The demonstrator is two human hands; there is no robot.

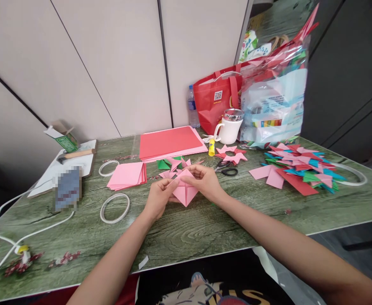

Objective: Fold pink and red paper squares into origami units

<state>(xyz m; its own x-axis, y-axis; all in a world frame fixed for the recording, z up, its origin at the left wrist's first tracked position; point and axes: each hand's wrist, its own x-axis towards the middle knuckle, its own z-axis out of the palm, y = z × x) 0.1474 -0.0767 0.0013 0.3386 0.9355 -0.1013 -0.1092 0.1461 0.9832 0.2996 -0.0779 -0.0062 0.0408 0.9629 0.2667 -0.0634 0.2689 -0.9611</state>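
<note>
Between my two hands is a folded pink paper square, turned like a diamond with one corner toward me and a crease down its middle. My left hand pinches its left side, thumb on top. Its right upper side is gripped by my right hand, with the thumb lying on the fold. Just behind my hands lie pink and green folded paper pieces, partly hidden by my fingers. To the left sits a stack of pink and red paper squares. Black-handled scissors lie right of my right hand.
Large red sheets lie at the back. A glue stick, white mug and star-shaped paper ring stand or lie right of them. Folded pieces pile up at right, below a plastic bag. Tape rolls and a hammer are left.
</note>
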